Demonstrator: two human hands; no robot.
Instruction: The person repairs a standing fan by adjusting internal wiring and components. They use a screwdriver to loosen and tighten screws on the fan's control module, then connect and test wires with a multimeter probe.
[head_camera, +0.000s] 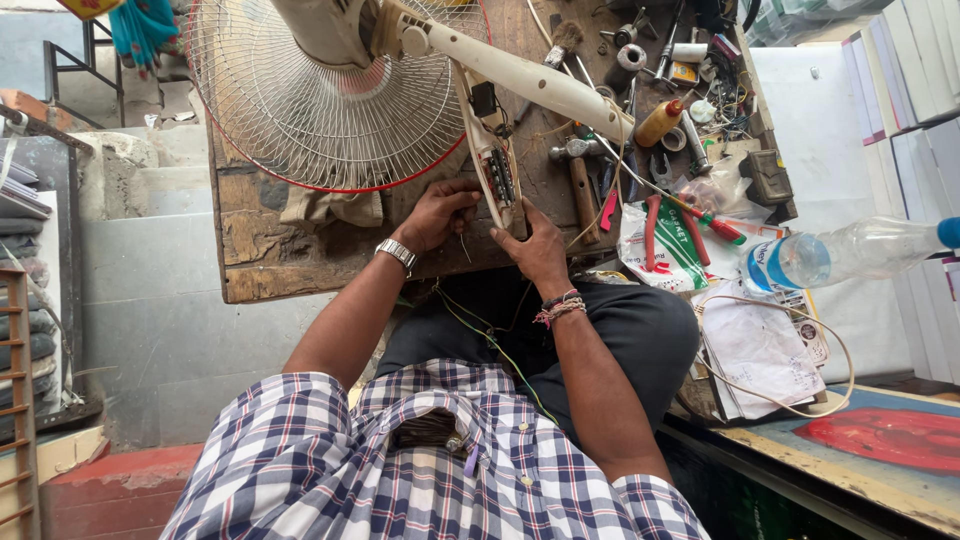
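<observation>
A cream pedestal fan lies on the wooden workbench (250, 270), its wire grille (320, 110) to the left and its stem (520, 75) slanting to the right. The fan's opened control housing (497, 170) shows a switch block and wires. My left hand (440, 212), with a metal watch on its wrist, pinches thin wires beside the housing. My right hand (533, 245), thread bands on the wrist, grips the housing's lower end. Green and yellow wires (480, 330) trail from there down to my lap.
A hammer (578, 180), red-handled pliers (655, 225), a screwdriver, a small bottle (660, 122) and several small parts crowd the bench's right side. A plastic water bottle (850, 250), papers and a looped cord (800, 360) lie at the right. Concrete steps are at the left.
</observation>
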